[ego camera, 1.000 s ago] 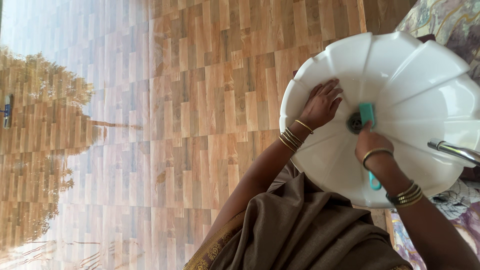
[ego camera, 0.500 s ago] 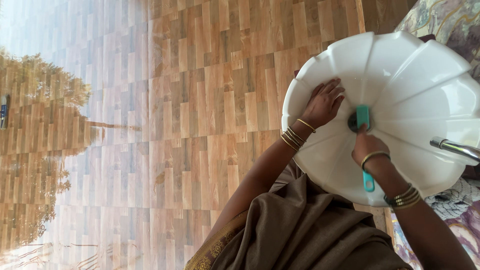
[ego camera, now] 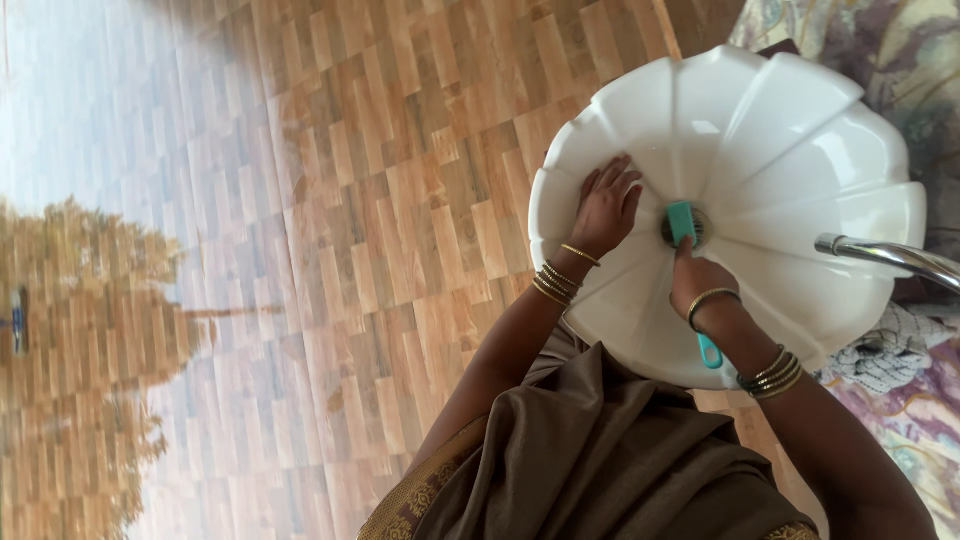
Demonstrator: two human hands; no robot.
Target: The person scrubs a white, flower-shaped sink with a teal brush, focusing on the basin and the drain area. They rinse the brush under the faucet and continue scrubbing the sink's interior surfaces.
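Note:
A white scalloped sink basin point(ego camera: 780, 130) fills the upper right of the head view. My right hand point(ego camera: 700, 280) grips a teal scrub brush point(ego camera: 683, 222), whose head rests at the dark drain point(ego camera: 698, 232) in the basin's middle; the handle end pokes out below my wrist. My left hand point(ego camera: 605, 205) lies flat, fingers spread, on the inner wall of the basin at its left side. Both wrists carry gold bangles. My brown garment point(ego camera: 600, 460) covers the lower middle.
A chrome tap point(ego camera: 890, 255) reaches over the basin from the right. A grey-white cloth point(ego camera: 885, 355) lies beside the basin at lower right, on a patterned surface. Glossy wood-pattern floor point(ego camera: 300, 250) spreads across the left, reflecting sky and trees.
The brush head has shifted slightly along the drain area and my right hand has moved a little with it. My left hand stays pressed on the basin wall.

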